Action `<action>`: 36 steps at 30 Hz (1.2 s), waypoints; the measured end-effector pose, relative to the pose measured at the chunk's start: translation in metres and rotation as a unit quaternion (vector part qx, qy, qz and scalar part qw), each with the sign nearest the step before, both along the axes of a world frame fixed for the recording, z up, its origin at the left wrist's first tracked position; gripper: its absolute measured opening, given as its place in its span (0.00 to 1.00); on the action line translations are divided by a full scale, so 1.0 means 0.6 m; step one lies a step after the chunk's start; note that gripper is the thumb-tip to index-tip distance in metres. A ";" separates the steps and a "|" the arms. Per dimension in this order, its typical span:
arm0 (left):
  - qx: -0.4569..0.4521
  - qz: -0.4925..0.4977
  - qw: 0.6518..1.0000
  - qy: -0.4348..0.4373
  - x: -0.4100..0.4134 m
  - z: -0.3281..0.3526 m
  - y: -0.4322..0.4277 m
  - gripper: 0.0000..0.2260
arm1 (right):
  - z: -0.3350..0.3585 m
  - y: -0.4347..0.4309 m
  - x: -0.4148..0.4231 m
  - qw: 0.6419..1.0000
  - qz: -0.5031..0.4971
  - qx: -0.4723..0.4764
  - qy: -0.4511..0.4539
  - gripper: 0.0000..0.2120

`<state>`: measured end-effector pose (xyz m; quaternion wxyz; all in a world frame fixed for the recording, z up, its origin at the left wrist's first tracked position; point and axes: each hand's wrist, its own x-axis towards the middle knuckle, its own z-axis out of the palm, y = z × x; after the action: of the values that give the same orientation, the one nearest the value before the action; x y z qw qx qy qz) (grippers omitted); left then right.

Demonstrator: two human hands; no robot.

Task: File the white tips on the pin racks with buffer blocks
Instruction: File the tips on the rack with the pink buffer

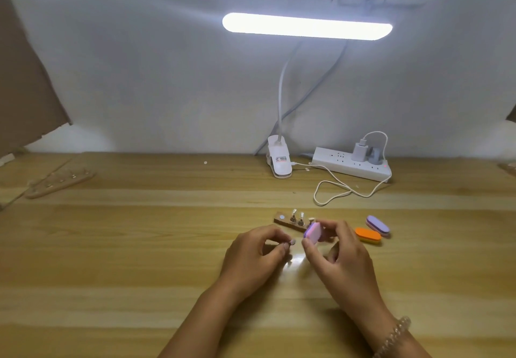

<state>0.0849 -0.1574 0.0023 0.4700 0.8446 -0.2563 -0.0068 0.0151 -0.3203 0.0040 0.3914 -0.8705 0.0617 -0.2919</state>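
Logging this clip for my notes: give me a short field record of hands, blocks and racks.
left hand: pinches a small pin
right hand: holds pink buffer block near that pin
near rack: behind the hands, carries two standing pins
spare blocks: orange block, purple block, right of the hands
far rack: far left, away from both hands

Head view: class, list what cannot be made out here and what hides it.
All in the head view.
The small piece pinched by the left hand: too small, half covered by fingertips.
The near pin rack: right end hidden behind the pink buffer block in the right hand.
The far pin rack, left: blurred; tips uncountable.
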 end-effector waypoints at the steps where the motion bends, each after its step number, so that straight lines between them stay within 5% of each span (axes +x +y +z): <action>1: -0.002 -0.004 1.000 0.000 0.000 0.001 0.000 0.08 | -0.001 0.004 -0.003 1.000 0.017 -0.018 0.008 0.11; 11: -0.038 -0.006 0.999 0.021 0.001 -0.003 0.001 0.02 | -0.001 0.015 -0.009 0.990 0.040 -0.129 0.044 0.15; 36: -0.060 0.025 0.998 0.015 0.004 -0.005 0.001 0.05 | 0.003 0.022 -0.017 0.985 0.072 -0.150 0.043 0.13</action>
<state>0.0872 -0.1569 -0.0007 0.5235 0.8209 -0.2283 0.0076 0.0047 -0.3069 0.0060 0.2735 -0.9332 -0.0283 -0.2313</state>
